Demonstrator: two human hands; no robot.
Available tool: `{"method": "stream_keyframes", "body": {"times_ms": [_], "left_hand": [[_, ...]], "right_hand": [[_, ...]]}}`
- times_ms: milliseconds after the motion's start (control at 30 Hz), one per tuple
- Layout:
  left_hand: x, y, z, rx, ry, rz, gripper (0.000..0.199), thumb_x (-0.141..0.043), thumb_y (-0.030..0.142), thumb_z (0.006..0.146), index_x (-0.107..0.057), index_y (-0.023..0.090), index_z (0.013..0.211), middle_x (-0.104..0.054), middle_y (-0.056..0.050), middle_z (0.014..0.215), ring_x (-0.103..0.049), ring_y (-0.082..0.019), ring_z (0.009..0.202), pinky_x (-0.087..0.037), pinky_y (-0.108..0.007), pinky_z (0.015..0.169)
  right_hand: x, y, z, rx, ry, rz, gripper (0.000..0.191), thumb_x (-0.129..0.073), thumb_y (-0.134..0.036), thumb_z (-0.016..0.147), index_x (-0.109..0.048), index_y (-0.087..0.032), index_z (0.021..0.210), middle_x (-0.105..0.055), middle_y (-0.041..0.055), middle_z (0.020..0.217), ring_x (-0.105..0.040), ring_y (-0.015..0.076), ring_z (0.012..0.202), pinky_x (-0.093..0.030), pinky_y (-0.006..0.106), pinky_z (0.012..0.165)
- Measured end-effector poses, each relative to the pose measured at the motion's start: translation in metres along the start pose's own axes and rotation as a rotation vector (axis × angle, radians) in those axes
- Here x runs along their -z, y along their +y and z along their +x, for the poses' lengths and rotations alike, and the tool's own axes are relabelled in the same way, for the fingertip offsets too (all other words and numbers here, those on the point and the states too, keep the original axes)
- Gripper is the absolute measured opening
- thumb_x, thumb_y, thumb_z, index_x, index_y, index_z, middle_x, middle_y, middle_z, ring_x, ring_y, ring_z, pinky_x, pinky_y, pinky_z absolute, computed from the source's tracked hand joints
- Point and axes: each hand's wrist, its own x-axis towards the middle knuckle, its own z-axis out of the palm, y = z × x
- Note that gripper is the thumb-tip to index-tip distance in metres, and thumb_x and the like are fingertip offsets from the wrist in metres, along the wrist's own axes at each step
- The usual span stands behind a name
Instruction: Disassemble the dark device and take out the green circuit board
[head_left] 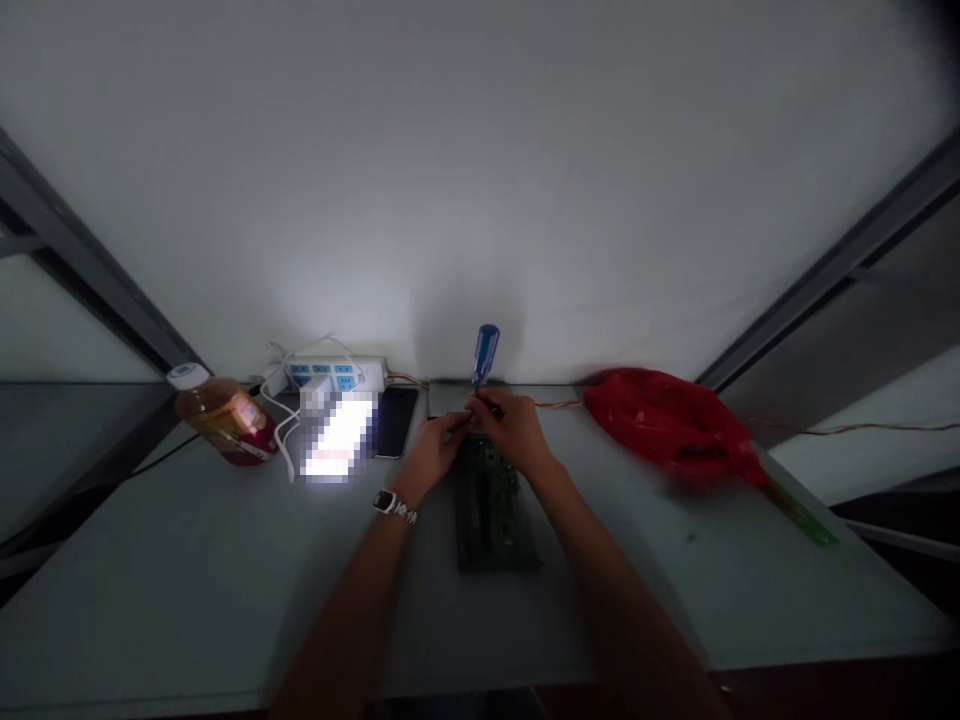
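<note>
While my right grip (514,432) is pinching the shaft of a blue-handled screwdriver (485,353), my left grip (437,452) is resting beside it, its hold unclear, just above the dark green circuit board (491,510) lying on the counter (660,575). Whatever is done or left on the board is too small to tell.

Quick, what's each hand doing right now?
Left hand: curled beside the blue-handled screwdriver; cannot tell if it holds anything.
Right hand: closed, holding the blue-handled screwdriver.
</note>
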Motion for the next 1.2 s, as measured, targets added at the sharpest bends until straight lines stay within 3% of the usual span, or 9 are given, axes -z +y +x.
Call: {"method": "stream_keyframes", "body": {"times_ms": [200,367,567,700,833,967,1200], "left_hand": [[-0.001,0.004,-0.002,0.002,0.08,0.013,0.022,-0.06,0.028,0.09,-0.075,0.02,0.104,-0.077,-0.004,0.103,-0.072,-0.022,0.093,-0.055,-0.032,0.087],[-0.003,0.003,-0.004,0.011,0.132,0.008,0.017,-0.064,0.025,0.088,-0.076,0.02,0.099,-0.078,-0.004,0.096,-0.072,-0.019,0.084,-0.055,-0.031,0.081],[-0.005,0.005,-0.001,0.05,0.164,0.008,0.009,-0.067,0.023,0.085,-0.072,0.017,0.089,-0.076,-0.003,0.085,-0.069,-0.016,0.076,-0.054,-0.028,0.073],[0.002,0.005,-0.006,0.024,0.121,0.183,0.02,-0.071,0.025,0.081,-0.068,0.016,0.099,-0.07,-0.003,0.079,-0.063,-0.015,0.067,-0.049,-0.027,0.065],[0.008,0.004,-0.018,0.083,-0.029,0.32,0.038,-0.072,0.029,0.078,-0.062,0.015,0.112,-0.055,0.004,0.058,-0.053,-0.015,0.05,-0.037,-0.027,0.052],[0.005,0.006,-0.022,0.103,-0.105,0.351,0.027,-0.065,0.02,0.078,-0.062,0.018,0.105,-0.058,0.001,0.063,-0.056,-0.017,0.056,-0.034,-0.027,0.052],[0.0,0.01,-0.017,0.147,-0.081,0.35,0.025,-0.063,0.019,0.081,-0.063,0.017,0.106,-0.061,0.0,0.066,-0.058,-0.018,0.059,-0.04,-0.027,0.055]], "right_hand": [[-0.005,0.0,-0.001,-0.02,0.076,0.038,0.023,-0.059,-0.029,0.088,-0.07,-0.019,0.106,-0.076,0.0048,0.087,-0.072,0.0175,0.073,-0.057,0.028,0.069],[-0.01,-0.004,0.001,-0.1,0.198,0.086,0.017,-0.068,-0.036,0.082,-0.068,-0.019,0.082,-0.072,0.001,0.07,-0.069,0.0173,0.064,-0.054,0.026,0.06],[-0.008,-0.006,0.001,-0.058,0.101,0.041,0.015,-0.062,-0.032,0.086,-0.068,-0.02,0.081,-0.072,0.0014,0.068,-0.07,0.0177,0.065,-0.052,0.026,0.062],[-0.006,-0.005,0.0,-0.022,0.071,0.005,0.016,-0.059,-0.031,0.089,-0.068,-0.02,0.083,-0.072,0.0018,0.069,-0.069,0.0172,0.065,-0.051,0.026,0.063],[-0.005,-0.003,-0.001,-0.014,0.055,0.007,0.016,-0.057,-0.03,0.09,-0.068,-0.019,0.087,-0.072,0.0011,0.07,-0.069,0.0161,0.063,-0.051,0.026,0.064],[-0.003,-0.003,-0.002,-0.006,0.023,0.004,0.018,-0.054,-0.03,0.092,-0.069,-0.02,0.091,-0.072,0.0013,0.071,-0.069,0.016,0.065,-0.051,0.025,0.065],[0.0,0.0,-0.001,0.043,-0.008,-0.013,0.019,-0.049,-0.027,0.095,-0.067,-0.02,0.097,-0.074,0.0024,0.081,-0.07,0.0156,0.068,-0.052,0.025,0.066]]}}
